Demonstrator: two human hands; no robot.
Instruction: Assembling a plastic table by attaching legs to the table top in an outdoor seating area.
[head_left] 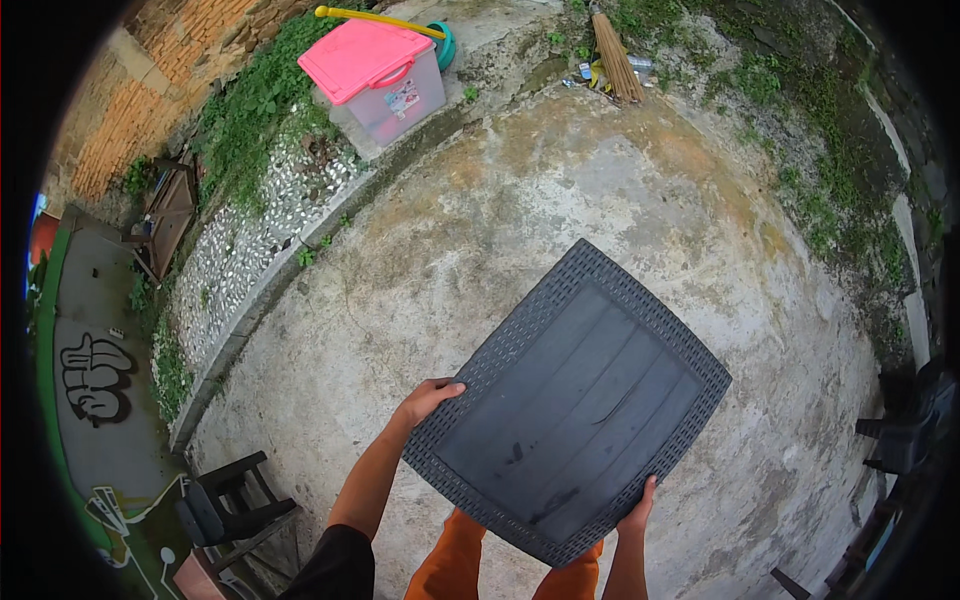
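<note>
– What is being held?
– A dark grey panel (570, 395) with a woven-look border, just below and right of the frame's centre. Its long axis runs from lower left to upper right.

– How is it gripped?
– By opposite long edges. The left hand (428, 402) has its thumb over the rim near the left corner; the right hand (637, 513) is closed on the lower right edge, around its middle. The fingers underneath are hidden.

– Which way does it reach from the grip?
– Mostly up and right, past both hands; the left hand is nearer a corner. The bottom corner overlaps the orange trousers (440, 570). Whether it touches the ground, I cannot tell.

– And around it?
– Concrete floor (400, 290) stretches up to a curb (240, 340) at left. A dark chair (232, 510) stands lower left, a pink-lidded box (365, 60) upper left, a stick broom (615, 60) at top.
</note>
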